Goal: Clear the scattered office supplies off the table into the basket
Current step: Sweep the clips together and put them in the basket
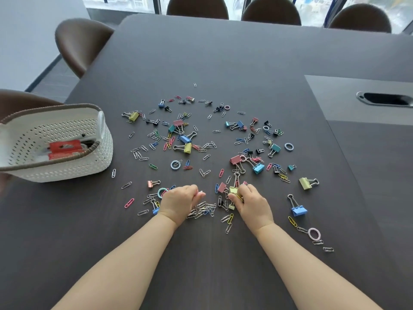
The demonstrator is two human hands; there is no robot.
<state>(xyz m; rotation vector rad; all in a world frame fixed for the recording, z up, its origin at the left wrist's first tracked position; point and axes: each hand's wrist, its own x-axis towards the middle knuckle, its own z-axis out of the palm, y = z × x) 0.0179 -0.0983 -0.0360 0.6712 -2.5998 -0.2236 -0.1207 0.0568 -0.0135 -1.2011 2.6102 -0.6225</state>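
Gripping a pale-yellow metal binder clip in right hand, left hand curled over heaped silver wire paper clips, grip unclear; white perforated plastic basket well left.

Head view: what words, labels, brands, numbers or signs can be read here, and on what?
No legible text anywhere.
Red flat object in the white perforated plastic basket: pale marks, too blurred to read.
Coloured metal binder clips and paper clips on the dark wood-grain table: no print visible.
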